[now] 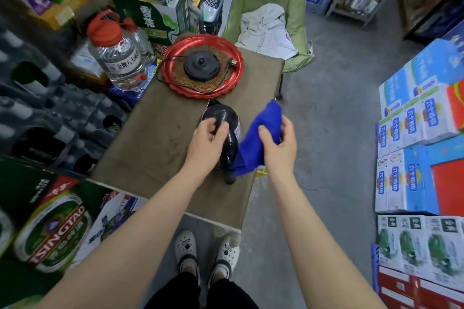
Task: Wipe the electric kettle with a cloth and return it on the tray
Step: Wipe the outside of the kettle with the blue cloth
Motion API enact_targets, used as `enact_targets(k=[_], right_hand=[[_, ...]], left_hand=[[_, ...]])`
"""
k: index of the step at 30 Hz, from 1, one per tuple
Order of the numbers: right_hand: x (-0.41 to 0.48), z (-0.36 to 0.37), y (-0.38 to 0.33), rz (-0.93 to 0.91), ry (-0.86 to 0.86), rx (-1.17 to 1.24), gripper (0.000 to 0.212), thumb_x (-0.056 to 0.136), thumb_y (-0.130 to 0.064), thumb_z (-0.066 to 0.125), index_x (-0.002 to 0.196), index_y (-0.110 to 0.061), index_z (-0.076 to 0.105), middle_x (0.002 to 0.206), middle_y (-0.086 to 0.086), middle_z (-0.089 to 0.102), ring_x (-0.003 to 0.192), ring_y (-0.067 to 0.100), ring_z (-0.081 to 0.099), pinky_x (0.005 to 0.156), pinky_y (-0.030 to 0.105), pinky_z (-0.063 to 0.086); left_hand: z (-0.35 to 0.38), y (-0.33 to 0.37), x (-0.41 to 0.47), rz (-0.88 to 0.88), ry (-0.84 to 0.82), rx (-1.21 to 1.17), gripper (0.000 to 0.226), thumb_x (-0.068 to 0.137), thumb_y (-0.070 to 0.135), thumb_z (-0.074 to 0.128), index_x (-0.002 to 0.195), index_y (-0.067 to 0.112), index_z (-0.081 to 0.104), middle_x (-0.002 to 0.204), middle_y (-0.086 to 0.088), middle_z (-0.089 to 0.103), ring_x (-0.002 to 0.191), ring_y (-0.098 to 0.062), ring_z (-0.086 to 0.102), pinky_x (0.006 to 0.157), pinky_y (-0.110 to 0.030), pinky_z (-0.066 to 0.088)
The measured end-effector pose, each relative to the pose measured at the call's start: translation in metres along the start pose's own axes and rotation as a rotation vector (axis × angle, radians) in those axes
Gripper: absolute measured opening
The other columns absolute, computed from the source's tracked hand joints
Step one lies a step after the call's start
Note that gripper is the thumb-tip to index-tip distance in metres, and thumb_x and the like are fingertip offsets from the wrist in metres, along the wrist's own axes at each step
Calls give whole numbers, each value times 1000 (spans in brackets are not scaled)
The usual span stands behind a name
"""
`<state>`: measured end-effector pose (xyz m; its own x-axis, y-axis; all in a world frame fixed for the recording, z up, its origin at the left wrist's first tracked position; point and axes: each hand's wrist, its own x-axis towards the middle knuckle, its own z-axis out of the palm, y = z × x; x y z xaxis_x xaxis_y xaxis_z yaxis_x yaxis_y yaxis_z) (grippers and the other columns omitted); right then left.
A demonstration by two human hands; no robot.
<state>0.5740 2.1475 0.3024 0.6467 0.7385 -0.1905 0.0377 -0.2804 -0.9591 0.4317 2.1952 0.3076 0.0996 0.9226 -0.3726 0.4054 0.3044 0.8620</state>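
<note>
The electric kettle (221, 118), steel with a black lid and black handle, stands on the brown table (155, 143), just in front of the red tray (233, 57). My left hand (207, 140) rests on its lid and grips the top. My right hand (278, 143) holds a blue cloth (258, 138) bunched against the kettle's right side. The kettle's black base (200, 66) sits in the middle of the tray, its cord looped around the rim.
A large water jug (120, 55) with a red cap stands left of the tray. Beer cartons and bottle crates crowd the left side. Blue and white boxes (421, 133) are stacked on the right. A green chair with white cloth (266, 27) stands behind the table.
</note>
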Motion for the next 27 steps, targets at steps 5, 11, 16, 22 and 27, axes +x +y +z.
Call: enact_targets(k=[5, 11, 16, 22, 27], right_hand=[[17, -25, 20, 77, 13, -90, 47, 83, -31, 72, 125, -44, 56, 126, -8, 69, 115, 17, 66, 104, 49, 52], [32, 3, 9, -378, -206, -438, 57, 94, -19, 66, 149, -28, 52, 135, 1, 67, 123, 22, 60, 107, 39, 45], [27, 41, 2, -593, -250, -564, 59, 92, -3, 62, 147, -23, 55, 126, 14, 60, 106, 35, 61, 88, 46, 53], [22, 31, -9, -831, -148, -659, 62, 78, 5, 71, 134, -21, 66, 128, 14, 59, 103, 36, 61, 63, 40, 58], [51, 45, -83, -876, 137, -592, 53, 86, -15, 65, 139, -22, 64, 138, 13, 59, 115, 35, 59, 82, 45, 55]], left_hand=[[43, -50, -9, -199, -162, 152, 62, 74, 57, 71, 118, 14, 57, 114, 2, 65, 107, -19, 61, 88, -34, 50], [49, -46, -8, -9, 36, -94, 36, 93, 36, 59, 120, 12, 52, 113, -9, 66, 107, -26, 62, 91, -36, 46], [12, -11, 11, 76, 203, -326, 28, 86, 48, 54, 78, 21, 56, 62, 4, 59, 62, -18, 57, 70, -43, 49], [-28, 47, 27, 116, 248, -500, 43, 86, 55, 59, 72, 14, 55, 56, -3, 48, 47, -16, 42, 45, -29, 36], [-43, 78, 33, 181, 212, -485, 41, 79, 57, 64, 65, 19, 56, 54, 0, 49, 45, -14, 41, 43, -27, 33]])
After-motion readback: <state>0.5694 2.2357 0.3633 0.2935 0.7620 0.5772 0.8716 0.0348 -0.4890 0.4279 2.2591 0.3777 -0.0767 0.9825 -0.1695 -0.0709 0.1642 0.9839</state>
